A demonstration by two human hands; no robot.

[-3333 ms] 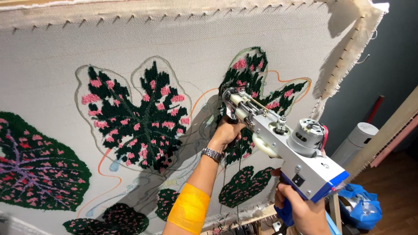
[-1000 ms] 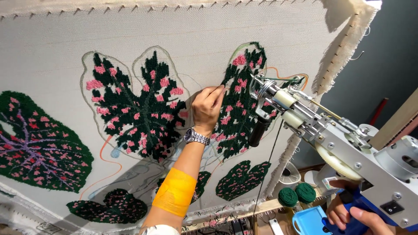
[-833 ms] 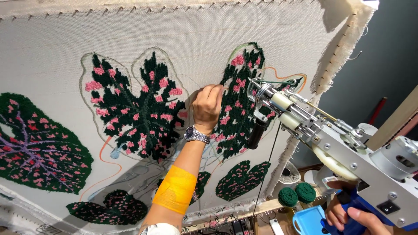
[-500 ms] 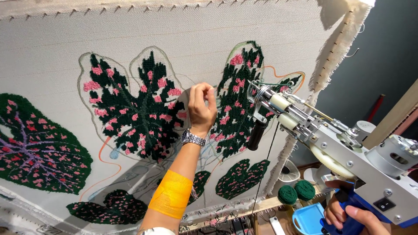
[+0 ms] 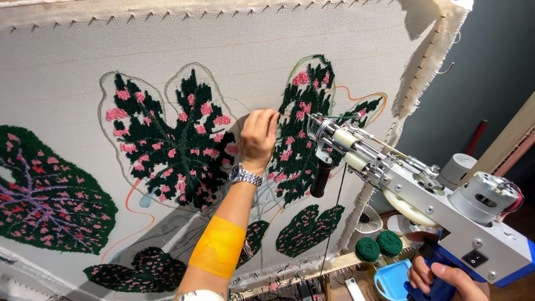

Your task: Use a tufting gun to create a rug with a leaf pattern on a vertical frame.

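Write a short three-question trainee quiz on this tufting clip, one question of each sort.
1. True or false: the left hand rests on the stretched cloth.
2. What does the right hand grip? A) scissors B) the tufting gun by its blue handle C) a yarn ball
3. What colour is the band on the left forearm?

Key: 1 true. 2 B. 3 orange-yellow.

Stretched tufting cloth (image 5: 312,39), tufted leaves (image 5: 173,145)
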